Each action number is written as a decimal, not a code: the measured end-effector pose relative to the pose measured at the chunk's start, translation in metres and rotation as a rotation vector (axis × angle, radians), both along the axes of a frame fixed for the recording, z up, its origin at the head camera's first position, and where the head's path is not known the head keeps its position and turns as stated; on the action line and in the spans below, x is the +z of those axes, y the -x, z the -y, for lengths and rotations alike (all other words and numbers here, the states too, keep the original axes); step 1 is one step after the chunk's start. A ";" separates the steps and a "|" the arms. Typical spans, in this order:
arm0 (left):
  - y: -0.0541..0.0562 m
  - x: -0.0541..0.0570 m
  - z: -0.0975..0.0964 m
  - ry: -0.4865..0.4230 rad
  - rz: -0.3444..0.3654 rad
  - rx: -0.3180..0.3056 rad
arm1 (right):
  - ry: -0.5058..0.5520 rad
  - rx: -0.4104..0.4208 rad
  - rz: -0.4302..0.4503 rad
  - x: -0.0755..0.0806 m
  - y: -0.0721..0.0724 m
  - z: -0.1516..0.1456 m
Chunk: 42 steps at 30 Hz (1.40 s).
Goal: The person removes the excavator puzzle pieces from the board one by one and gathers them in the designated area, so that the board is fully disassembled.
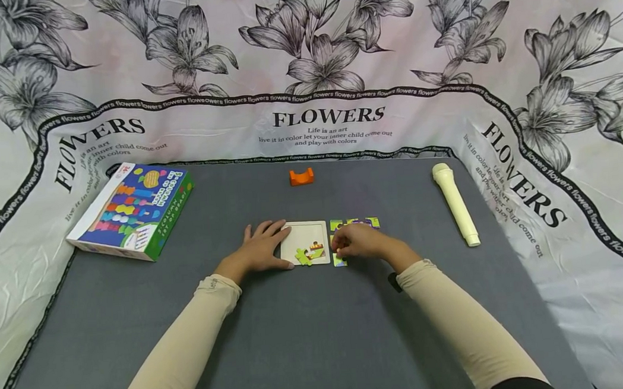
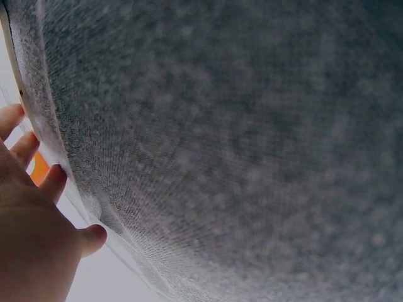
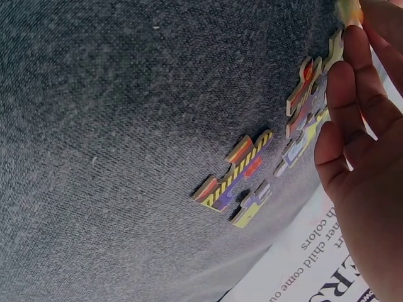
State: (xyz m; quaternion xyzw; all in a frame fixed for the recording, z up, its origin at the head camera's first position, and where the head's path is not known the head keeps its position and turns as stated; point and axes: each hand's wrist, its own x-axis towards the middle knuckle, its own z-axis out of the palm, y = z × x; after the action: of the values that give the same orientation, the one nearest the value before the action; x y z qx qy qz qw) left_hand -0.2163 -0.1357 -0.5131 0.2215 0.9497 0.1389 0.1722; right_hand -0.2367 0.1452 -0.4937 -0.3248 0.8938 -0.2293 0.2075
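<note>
A pale square puzzle tray (image 1: 302,233) lies flat, with a few green and red jigsaw pieces (image 1: 303,257) inside near its lower edge. My left hand (image 1: 258,249) rests with spread fingers at the tray's left side; the left wrist view shows its fingers (image 2: 53,182) apart. Right of the tray, my right hand (image 1: 361,241) hovers over several loose puzzle pieces (image 1: 337,224) and partly covers them. In the right wrist view its fingertips pinch a blurred yellow-green puzzle piece (image 3: 348,11). Other pieces, such as a striped puzzle piece (image 3: 234,176), lie on the cloth below.
A blue and green game box (image 1: 133,211) stands at the left. An orange bracket-shaped block (image 1: 301,176) sits at the back middle, and a cream-coloured cylinder (image 1: 457,206) lies at the right. Grey cloth (image 1: 309,337) covers the table, with a flower-printed sheet (image 1: 328,122) around it.
</note>
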 end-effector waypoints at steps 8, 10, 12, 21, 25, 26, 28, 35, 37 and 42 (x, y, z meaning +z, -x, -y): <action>0.002 0.002 0.001 0.015 0.006 -0.008 | 0.017 0.019 -0.055 0.000 -0.001 0.019; 0.002 0.002 0.001 0.018 0.008 -0.014 | 0.013 0.052 -0.113 -0.002 -0.002 0.028; 0.002 0.002 0.001 0.015 0.009 -0.016 | 0.000 0.072 -0.178 -0.005 -0.004 0.038; 0.002 -0.002 0.001 0.001 0.000 -0.018 | -0.057 0.110 -0.306 -0.011 -0.013 0.066; 0.003 -0.001 0.001 0.000 0.011 -0.012 | -0.077 0.113 -0.321 -0.011 -0.015 0.070; 0.003 -0.001 0.001 -0.001 0.015 -0.011 | -0.077 0.115 -0.326 -0.011 -0.015 0.070; 0.003 -0.001 0.000 -0.004 0.019 -0.010 | -0.067 0.120 -0.330 -0.010 -0.016 0.070; 0.003 -0.002 -0.001 0.004 0.012 -0.016 | -0.032 0.120 -0.302 -0.011 -0.016 0.068; 0.002 -0.002 -0.001 0.002 0.010 -0.016 | -0.028 0.120 -0.298 -0.010 -0.016 0.067; 0.001 -0.001 0.001 0.003 0.017 -0.004 | -0.032 0.105 -0.293 0.000 -0.013 0.051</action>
State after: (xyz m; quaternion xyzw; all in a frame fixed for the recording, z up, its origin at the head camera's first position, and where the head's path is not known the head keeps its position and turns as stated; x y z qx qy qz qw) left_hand -0.2178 -0.1364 -0.5139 0.2221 0.9479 0.1392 0.1810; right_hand -0.2239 0.0938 -0.4938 -0.3977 0.8999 -0.1539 0.0916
